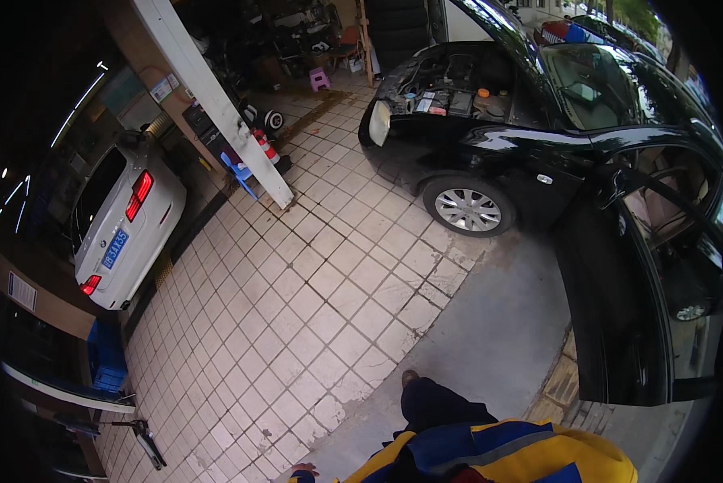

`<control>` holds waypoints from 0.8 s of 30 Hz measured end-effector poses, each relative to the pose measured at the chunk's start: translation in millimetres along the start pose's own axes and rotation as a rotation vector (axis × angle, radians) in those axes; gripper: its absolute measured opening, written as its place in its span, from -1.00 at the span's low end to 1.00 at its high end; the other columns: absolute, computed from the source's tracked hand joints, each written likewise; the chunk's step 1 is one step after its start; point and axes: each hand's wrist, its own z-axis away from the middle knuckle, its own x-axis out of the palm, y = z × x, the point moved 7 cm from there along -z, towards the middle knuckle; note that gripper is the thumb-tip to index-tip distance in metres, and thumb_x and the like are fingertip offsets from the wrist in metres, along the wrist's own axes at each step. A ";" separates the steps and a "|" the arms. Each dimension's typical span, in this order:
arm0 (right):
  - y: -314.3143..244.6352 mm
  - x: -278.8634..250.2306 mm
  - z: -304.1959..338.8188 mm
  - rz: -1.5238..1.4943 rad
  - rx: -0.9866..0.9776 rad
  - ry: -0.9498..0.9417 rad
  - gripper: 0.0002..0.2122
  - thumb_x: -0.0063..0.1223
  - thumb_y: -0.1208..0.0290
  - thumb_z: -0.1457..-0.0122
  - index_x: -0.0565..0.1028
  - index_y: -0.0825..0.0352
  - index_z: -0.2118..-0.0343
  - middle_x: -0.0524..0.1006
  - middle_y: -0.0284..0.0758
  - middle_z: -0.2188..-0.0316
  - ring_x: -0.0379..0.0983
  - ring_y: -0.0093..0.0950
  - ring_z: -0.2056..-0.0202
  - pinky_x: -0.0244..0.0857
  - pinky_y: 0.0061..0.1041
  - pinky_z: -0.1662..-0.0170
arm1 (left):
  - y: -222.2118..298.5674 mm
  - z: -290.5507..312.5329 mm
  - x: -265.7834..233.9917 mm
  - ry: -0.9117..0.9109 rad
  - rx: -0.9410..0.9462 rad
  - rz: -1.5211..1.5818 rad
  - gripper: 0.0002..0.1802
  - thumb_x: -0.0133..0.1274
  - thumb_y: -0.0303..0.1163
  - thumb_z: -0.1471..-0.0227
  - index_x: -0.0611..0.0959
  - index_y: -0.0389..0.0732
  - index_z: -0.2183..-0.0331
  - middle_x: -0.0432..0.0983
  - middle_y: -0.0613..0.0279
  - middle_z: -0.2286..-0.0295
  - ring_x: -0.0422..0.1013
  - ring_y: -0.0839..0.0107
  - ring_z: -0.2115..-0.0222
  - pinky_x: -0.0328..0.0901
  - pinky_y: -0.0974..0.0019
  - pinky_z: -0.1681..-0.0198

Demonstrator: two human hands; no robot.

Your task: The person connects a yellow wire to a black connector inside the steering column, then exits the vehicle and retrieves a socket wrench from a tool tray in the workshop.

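Only the left hand (303,470) peeks in at 6 o'clock, holding nothing, can't tell if it's spread, right hand's out of view, and the nearest thing, the open black car door (619,314) at 3 o'clock, looks heavy and stiff, best grabbed by its edge.

A single head-worn fisheye view looks steeply down from standing height onto a tiled floor (313,298), taking in a black car (539,137) to the right and a white car (124,221) far left
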 end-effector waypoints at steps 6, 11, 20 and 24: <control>-300.2 -218.9 51.3 -0.263 -0.301 0.171 -0.68 0.20 0.13 -0.17 0.69 0.24 0.15 0.71 -0.29 0.21 0.66 -0.40 0.23 0.54 -0.37 0.09 | 83.5 -84.7 -250.9 -0.022 -0.138 1.159 -0.36 0.35 0.04 0.09 0.71 -0.19 0.07 0.67 0.10 0.10 0.57 0.21 0.05 0.46 0.10 -0.04; -503.0 -473.4 61.0 -0.733 -0.454 0.299 -0.84 0.20 0.41 -0.20 0.62 0.36 0.21 0.67 -0.30 0.39 0.65 -0.47 0.40 0.54 -0.45 0.30 | 53.9 -210.5 -428.2 -0.066 -0.137 1.184 -0.43 0.30 0.04 0.06 0.73 -0.17 0.11 0.68 0.08 0.14 0.58 0.17 0.06 0.46 0.07 -0.03; -653.8 -659.4 7.2 -0.579 -0.057 0.193 -0.86 0.12 0.35 -0.25 0.61 0.30 0.31 0.64 -0.22 0.48 0.63 -0.37 0.46 0.54 -0.34 0.40 | -123.8 -472.9 -855.9 0.106 -0.221 0.600 -0.54 0.12 0.04 -0.03 0.79 -0.13 0.24 0.69 -0.02 0.19 0.58 0.02 0.10 0.46 0.04 -0.03; -739.1 -769.8 -4.7 -0.609 -0.067 0.187 -0.86 0.14 0.34 -0.22 0.62 0.29 0.30 0.64 -0.23 0.48 0.63 -0.36 0.46 0.53 -0.32 0.40 | -104.9 -593.3 -1206.1 0.361 -0.036 0.124 -0.56 -0.03 -0.02 -0.12 0.83 -0.07 0.42 0.73 0.25 0.44 0.63 0.25 0.23 0.49 0.16 0.08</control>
